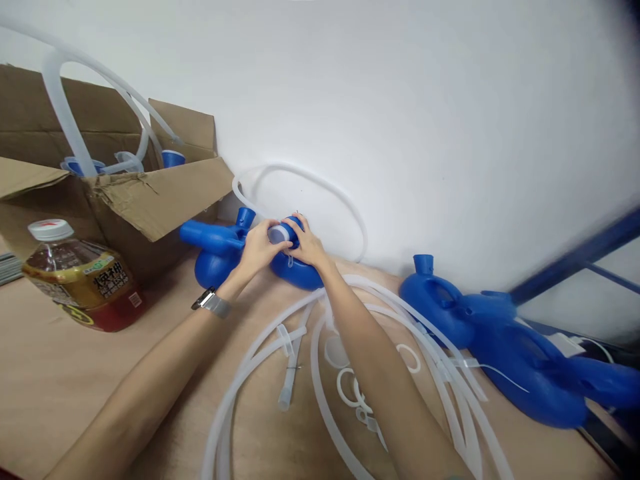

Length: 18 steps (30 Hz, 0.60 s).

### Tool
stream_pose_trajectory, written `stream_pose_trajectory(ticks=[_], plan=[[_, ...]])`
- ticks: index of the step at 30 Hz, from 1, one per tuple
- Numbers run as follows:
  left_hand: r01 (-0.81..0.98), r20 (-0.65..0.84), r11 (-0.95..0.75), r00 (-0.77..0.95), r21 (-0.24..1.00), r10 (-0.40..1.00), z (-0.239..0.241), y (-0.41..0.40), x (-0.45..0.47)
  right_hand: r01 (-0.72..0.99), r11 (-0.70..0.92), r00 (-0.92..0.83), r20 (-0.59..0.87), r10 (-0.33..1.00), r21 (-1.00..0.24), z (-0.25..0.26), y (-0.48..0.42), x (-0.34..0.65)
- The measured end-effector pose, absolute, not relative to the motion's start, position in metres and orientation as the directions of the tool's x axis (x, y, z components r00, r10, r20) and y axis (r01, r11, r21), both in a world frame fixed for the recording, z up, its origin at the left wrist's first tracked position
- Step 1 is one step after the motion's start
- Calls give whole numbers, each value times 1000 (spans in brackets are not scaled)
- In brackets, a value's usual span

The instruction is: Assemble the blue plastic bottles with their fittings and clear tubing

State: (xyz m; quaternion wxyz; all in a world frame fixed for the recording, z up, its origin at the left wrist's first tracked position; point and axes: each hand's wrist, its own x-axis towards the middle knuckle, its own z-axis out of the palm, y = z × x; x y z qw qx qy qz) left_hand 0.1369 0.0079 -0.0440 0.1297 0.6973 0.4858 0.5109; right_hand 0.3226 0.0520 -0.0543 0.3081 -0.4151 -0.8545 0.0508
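My left hand (257, 250) and my right hand (307, 245) are both closed around a white cap or fitting (280, 233) at the mouth of a blue plastic container (295, 270) lying near the wall. A metal watch (213, 302) sits on my left wrist. A translucent white tube (325, 190) loops up behind the container against the wall. More white tubes (310, 353) lie coiled on the wooden table (60, 373) under my forearms.
An open cardboard box (125, 200) at the left holds tubes and blue parts. A tea bottle (83, 280) lies tilted before it. Other blue containers (500, 340) rest at the right by the wall. Small white rings (350, 387) lie among the tubes.
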Motion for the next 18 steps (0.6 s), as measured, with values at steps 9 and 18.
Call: stream_pose_trajectory(ticks=[9,18], plan=[[670,672,-465,-68,578,737,-56,0,149,679,681,-471,550,690,-274,-58,56,320],[748,709,-450,-40,489,704,-62,-1,153,695,631,-400,545,737,-344,-57,58,315]])
